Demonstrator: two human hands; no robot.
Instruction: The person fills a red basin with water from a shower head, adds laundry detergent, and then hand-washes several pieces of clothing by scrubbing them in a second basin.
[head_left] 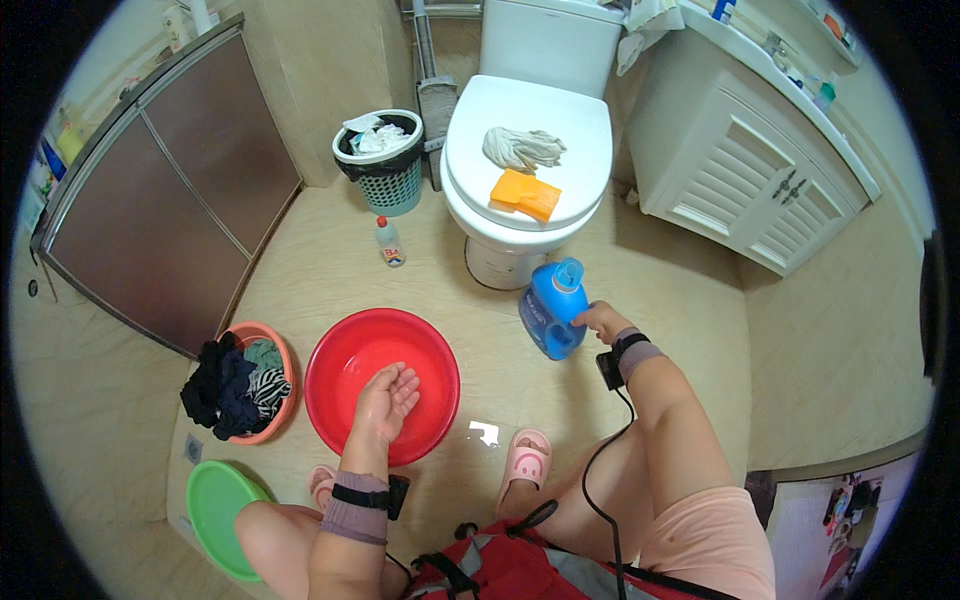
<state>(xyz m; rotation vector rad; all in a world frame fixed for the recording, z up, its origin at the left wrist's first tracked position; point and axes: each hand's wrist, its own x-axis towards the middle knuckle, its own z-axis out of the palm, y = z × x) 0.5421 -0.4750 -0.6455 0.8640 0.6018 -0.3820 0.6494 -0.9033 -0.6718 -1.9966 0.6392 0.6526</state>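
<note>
My left hand hangs over the red basin, palm turned up with its fingers loosely stretched and nothing in them. The basin stands on the floor in front of me, and its inside looks wet and shiny. To the right, my right hand grips the handle side of a blue laundry detergent bottle. The bottle leans a little and has a light blue cap on. Part of my fingers is hidden behind the bottle, and I cannot tell whether its base touches the floor.
An orange tub of dark clothes and a green basin stand at left. Behind are a small red-capped bottle, a lined waste bin, and a toilet with white gloves and an orange packet on its lid.
</note>
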